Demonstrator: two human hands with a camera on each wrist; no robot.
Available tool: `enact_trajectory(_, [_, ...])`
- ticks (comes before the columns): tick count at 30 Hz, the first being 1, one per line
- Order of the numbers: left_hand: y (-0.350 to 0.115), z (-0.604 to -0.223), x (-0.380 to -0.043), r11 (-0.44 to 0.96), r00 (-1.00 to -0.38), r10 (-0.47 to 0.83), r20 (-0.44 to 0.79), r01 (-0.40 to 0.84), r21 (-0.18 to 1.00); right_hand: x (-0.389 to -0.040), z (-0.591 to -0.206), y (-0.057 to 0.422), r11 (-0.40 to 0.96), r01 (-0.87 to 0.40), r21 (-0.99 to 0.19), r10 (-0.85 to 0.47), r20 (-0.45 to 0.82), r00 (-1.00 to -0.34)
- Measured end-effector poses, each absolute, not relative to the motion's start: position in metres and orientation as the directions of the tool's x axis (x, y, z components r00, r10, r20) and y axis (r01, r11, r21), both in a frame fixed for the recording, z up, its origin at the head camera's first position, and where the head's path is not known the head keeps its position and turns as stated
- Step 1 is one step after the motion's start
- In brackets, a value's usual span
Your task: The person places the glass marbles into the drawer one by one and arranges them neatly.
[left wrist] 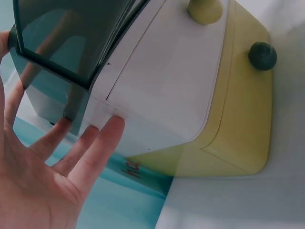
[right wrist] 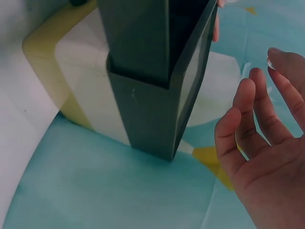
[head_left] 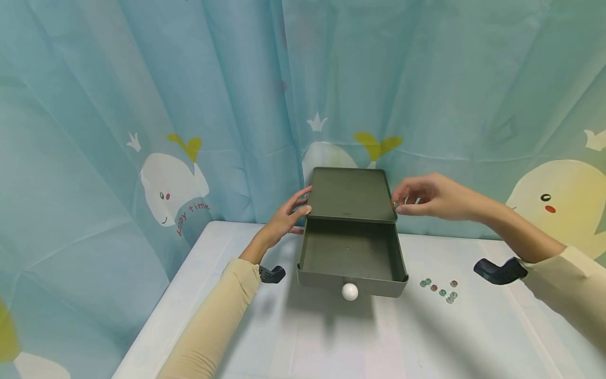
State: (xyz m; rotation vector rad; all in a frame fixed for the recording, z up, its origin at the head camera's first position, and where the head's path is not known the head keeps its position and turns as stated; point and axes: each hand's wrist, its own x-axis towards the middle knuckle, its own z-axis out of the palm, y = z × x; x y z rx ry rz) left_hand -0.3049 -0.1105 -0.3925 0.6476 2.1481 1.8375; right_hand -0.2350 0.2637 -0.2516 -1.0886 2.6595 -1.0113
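Note:
A small drawer cabinet [head_left: 350,192] stands on the table, its dark green top drawer [head_left: 352,287] pulled out toward me; no small pieces are visible in it. My left hand [head_left: 281,221] rests against the cabinet's left side, fingers spread, and in the left wrist view its fingertips touch the white middle tier [left wrist: 162,76] and the green one. To the cabinet's right, my right hand [head_left: 433,195] pinches a small shiny round piece [head_left: 395,204] between thumb and index finger. That piece [right wrist: 270,64] is mostly covered by the fingertips in the right wrist view.
Several small round greenish and copper-coloured pieces [head_left: 442,292] lie on the table to the right of the drawer. A white knob [head_left: 350,291] juts from the drawer front. Below the white tier is a yellow tier [left wrist: 243,105]. A blue curtain [head_left: 255,95] hangs behind.

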Motion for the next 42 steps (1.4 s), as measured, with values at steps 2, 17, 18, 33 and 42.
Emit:
enact_trajectory(2, [-0.110, -0.392, -0.305, 0.109, -0.872, 0.478, 0.104, 0.176, 0.978, -0.238, -0.249, 0.259, 0.507, -0.592, -0.626, -0.673, 0.141, -0.726])
enact_trajectory(17, [-0.109, -0.393, -0.307, 0.103, -0.876, 0.469, 0.110, 0.178, 0.979, -0.256, -0.236, 0.215, 0.476, -0.583, -0.659, -0.754, 0.034, -0.656])
enact_trajectory(18, [-0.109, -0.393, -0.307, 0.103, -0.877, 0.468, 0.109, 0.176, 0.979, -0.257, -0.235, 0.212, 0.473, -0.581, -0.663, -0.759, 0.029, -0.651])
enact_trajectory(33, [-0.107, -0.392, -0.306, 0.106, -0.883, 0.461, 0.090, 0.155, 0.982, -0.267, -0.251, 0.157, 0.351, -0.630, -0.693, -0.847, 0.051, -0.529])
enact_trajectory(42, [-0.109, -0.391, -0.303, 0.121, -0.885, 0.456, 0.088, 0.160, 0.980, -0.268, -0.264, 0.132, 0.300, -0.624, -0.721, -0.874, 0.053, -0.482])
